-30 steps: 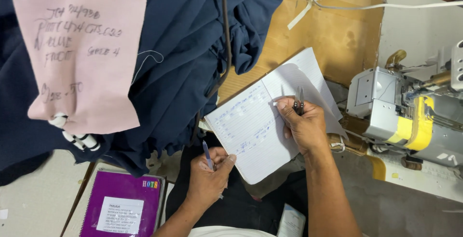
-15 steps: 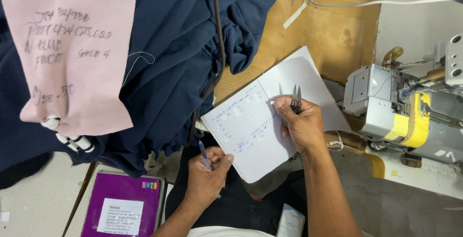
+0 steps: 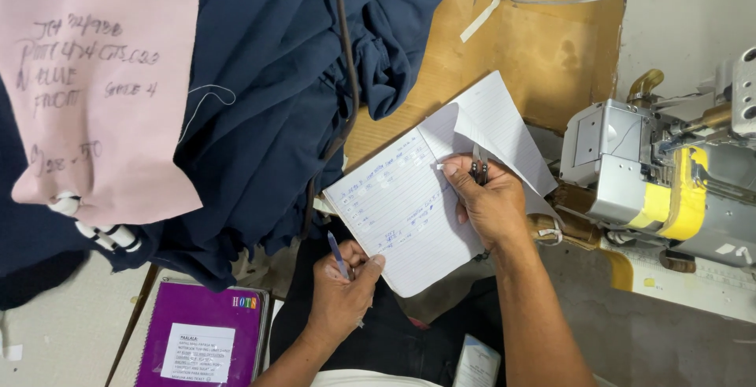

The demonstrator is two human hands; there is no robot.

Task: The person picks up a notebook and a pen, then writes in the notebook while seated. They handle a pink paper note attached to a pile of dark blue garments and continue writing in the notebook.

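A lined notebook [image 3: 398, 218] with blue handwriting lies open on my lap, against the table edge. My left hand [image 3: 340, 291] is at its lower left corner, closed around a blue pen [image 3: 337, 251] that points up toward the page. My right hand [image 3: 490, 202] presses on the notebook's right side with the thumb on the written page. A small pair of metal snips [image 3: 479, 170] is pinched in its fingers. Behind that hand a loose page [image 3: 496, 115] curls up.
A pile of dark navy fabric [image 3: 276, 103] covers the table to the left, with a pink handwritten paper tag [image 3: 94, 96] on it. A grey and yellow sewing machine [image 3: 669, 174] stands at the right. A purple notebook [image 3: 201, 336] lies lower left. Brown cardboard [image 3: 535, 40] sits behind.
My right hand has slid slightly left on the notebook and the page behind it has curled up more. My left hand keeps the pen at the lower corner.
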